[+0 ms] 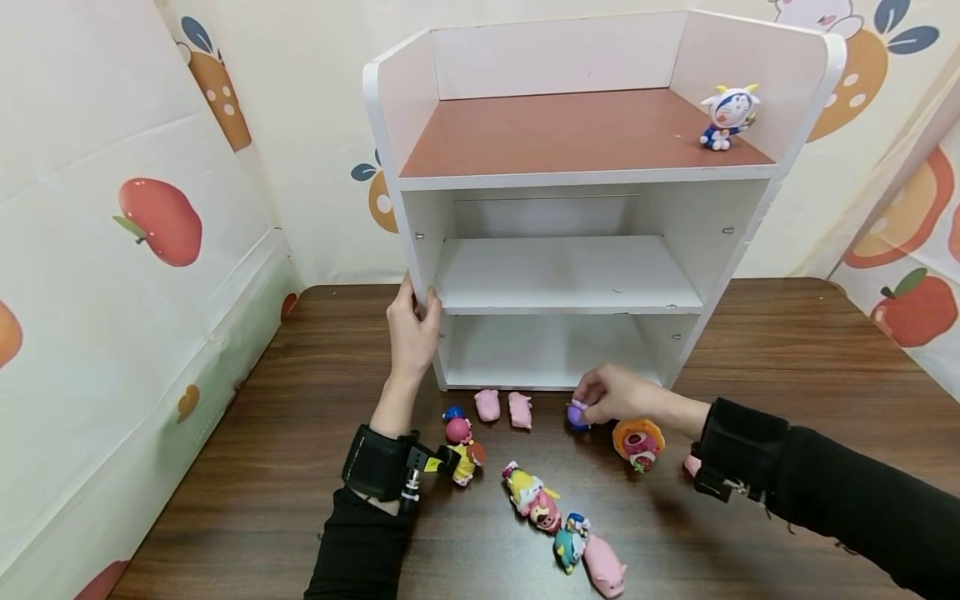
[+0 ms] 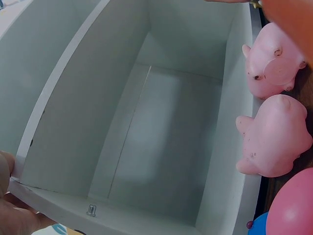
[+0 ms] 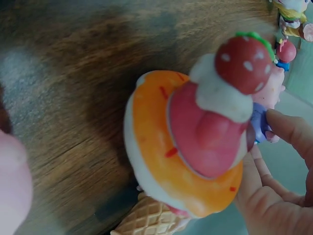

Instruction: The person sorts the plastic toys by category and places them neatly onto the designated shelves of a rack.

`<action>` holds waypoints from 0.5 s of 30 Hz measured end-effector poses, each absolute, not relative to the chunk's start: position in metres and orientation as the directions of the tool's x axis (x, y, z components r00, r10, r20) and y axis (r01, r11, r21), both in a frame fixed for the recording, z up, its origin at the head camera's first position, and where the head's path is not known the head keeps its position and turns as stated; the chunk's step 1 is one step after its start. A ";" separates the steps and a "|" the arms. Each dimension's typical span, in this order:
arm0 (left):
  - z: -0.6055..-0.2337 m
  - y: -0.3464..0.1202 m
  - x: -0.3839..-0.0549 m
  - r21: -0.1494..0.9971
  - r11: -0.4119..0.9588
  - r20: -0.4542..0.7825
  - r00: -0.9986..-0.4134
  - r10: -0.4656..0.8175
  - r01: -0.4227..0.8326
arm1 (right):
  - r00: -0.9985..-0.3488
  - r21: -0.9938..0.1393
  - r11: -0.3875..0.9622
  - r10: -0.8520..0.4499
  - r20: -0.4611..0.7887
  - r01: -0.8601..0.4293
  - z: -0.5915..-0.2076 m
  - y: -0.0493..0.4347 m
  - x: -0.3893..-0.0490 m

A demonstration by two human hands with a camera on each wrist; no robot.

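Note:
A white shelf unit [image 1: 570,275] stands on the wooden table. At its left side panel, my left hand [image 1: 415,333] grips the edge, thumb toward the front; part of this hand [image 2: 17,218] shows in the left wrist view. Before the bottom shelf, my right hand [image 1: 618,396] pinches a small purple figure [image 1: 576,416] between thumb and fingers. The figure [image 3: 259,122] is partly hidden by a toy with an orange ring and strawberry top [image 3: 190,137] in the right wrist view. Two pink pig figures [image 1: 487,405] lie near the shelf's front edge.
A white-and-blue figure [image 1: 726,118] stands on the brown top shelf at right. More toys lie in front: a yellow-dressed figure [image 1: 466,463], a yellow-and-pink figure [image 1: 534,497], a teal figure [image 1: 570,546] and a pink pig [image 1: 604,567]. Another pink toy [image 1: 692,464] sits by the right wrist.

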State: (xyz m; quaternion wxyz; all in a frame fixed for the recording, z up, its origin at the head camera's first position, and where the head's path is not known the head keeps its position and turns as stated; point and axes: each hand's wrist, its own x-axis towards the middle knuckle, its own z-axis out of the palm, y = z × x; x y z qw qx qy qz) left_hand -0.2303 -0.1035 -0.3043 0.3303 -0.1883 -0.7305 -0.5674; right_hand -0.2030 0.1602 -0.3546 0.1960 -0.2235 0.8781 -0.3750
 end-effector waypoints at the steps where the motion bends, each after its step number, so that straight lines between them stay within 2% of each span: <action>1: -0.304 -0.104 -0.230 0.705 0.285 0.696 -0.711 -0.099 0.649 | -0.822 -0.750 0.618 -0.538 -0.185 -0.236 -0.355 0.161 -0.203; 6: -0.304 -0.104 -0.230 0.707 0.286 0.693 -0.714 -0.099 0.647 | -0.826 -0.723 0.643 -0.532 -0.185 -0.252 -0.354 0.162 -0.202; 11: -0.304 -0.104 -0.230 0.707 0.293 0.692 -0.715 -0.098 0.644 | -0.838 -0.582 0.708 -0.539 -0.079 -0.400 -0.345 0.160 -0.199; 15: -0.304 -0.104 -0.230 0.708 0.291 0.691 -0.716 -0.098 0.643 | -0.800 -0.499 0.691 -0.601 0.005 -0.523 -0.338 0.158 -0.198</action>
